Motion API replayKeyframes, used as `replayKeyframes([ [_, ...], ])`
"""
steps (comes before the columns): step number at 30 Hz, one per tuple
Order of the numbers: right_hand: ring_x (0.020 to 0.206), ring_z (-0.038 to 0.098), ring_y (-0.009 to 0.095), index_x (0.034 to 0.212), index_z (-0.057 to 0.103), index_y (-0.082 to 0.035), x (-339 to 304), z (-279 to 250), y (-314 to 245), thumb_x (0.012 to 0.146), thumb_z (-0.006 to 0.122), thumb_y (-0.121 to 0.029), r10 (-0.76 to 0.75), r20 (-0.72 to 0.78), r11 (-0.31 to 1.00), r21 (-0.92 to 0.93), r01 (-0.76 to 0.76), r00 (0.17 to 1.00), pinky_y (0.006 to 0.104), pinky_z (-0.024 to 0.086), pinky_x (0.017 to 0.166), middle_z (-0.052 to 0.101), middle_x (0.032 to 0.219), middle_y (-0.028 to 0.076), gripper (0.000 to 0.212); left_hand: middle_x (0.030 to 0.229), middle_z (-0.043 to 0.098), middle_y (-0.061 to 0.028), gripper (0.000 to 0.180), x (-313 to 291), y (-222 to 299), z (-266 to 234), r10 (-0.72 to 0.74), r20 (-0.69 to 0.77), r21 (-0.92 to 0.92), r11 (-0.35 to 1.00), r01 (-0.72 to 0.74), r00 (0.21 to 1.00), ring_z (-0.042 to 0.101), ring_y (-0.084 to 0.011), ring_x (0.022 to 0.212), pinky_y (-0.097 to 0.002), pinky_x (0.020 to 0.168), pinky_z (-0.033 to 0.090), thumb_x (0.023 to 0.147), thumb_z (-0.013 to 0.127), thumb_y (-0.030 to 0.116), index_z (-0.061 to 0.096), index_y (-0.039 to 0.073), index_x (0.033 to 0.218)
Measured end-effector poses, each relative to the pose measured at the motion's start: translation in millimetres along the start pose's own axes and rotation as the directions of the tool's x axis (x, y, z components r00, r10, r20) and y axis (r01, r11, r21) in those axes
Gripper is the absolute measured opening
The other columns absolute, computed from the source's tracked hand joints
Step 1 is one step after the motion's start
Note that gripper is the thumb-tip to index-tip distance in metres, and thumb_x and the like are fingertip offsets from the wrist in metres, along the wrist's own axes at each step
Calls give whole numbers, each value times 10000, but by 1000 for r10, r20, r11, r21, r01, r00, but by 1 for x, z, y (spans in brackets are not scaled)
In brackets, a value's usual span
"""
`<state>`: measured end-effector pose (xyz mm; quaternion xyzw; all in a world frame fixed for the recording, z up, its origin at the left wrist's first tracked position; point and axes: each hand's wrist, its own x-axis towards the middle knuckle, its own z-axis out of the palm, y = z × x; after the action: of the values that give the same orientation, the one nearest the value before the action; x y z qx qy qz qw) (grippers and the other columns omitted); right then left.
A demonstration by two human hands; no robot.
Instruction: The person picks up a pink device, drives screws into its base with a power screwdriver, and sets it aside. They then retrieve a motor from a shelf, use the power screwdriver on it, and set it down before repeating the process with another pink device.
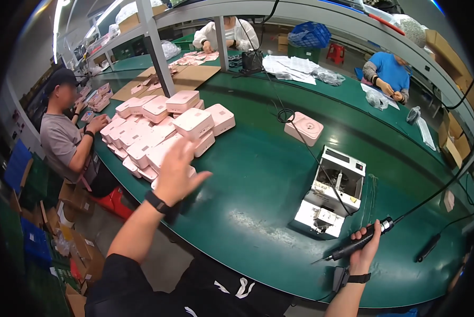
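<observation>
My left hand [174, 173] is stretched out with its fingers apart, in front of a stack of pale pink plastic cases [138, 147] at the left of the bench. Whether its fingertips touch a case cannot be seen. In my right hand [367, 252] is a black electric screwdriver [348, 249], its bit pointing left and its cord running up to the right. Just beyond it stands a white screw feeder [328, 200] with an open top. A single pink case [304, 128] lies farther back, a round recess on its upper face.
A green bench [237, 177] spans the view under a grey metal frame [153, 50]. Another black screwdriver [429, 248] lies at the right. Co-workers sit at the left [62, 127], far side [229, 34] and far right [390, 71]. Cartons [86, 253] stand on the floor.
</observation>
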<state>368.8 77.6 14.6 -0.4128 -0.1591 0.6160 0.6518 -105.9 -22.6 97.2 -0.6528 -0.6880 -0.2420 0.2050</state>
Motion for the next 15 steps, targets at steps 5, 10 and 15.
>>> replayKeyframes([
  [5,527,463,113,859,485,-112,3,1,2,920,628,-382,-26,3,999,-26,26,1000,270,414,514,467,626,-5,311,1318,490,-221,732,-15,-60,-15,-176,230,271,956,111,957,438,-404,1260,-520,1051,359,717,783,303,483,72,1344],
  [10,531,467,118,870,484,-101,0,6,4,922,624,-378,-41,8,998,-50,42,999,275,417,516,464,628,1,314,1343,473,-231,707,-15,-68,-8,-134,331,287,957,35,934,425,-406,1276,-501,1057,366,723,757,266,484,53,1340],
  [15,542,485,146,883,477,-84,-1,2,5,919,628,-369,-60,4,998,-37,60,998,307,433,525,478,650,25,324,1325,505,-241,651,-14,-82,-11,-71,371,281,959,-39,926,487,-397,1234,-465,1031,413,742,726,230,497,26,1316],
])
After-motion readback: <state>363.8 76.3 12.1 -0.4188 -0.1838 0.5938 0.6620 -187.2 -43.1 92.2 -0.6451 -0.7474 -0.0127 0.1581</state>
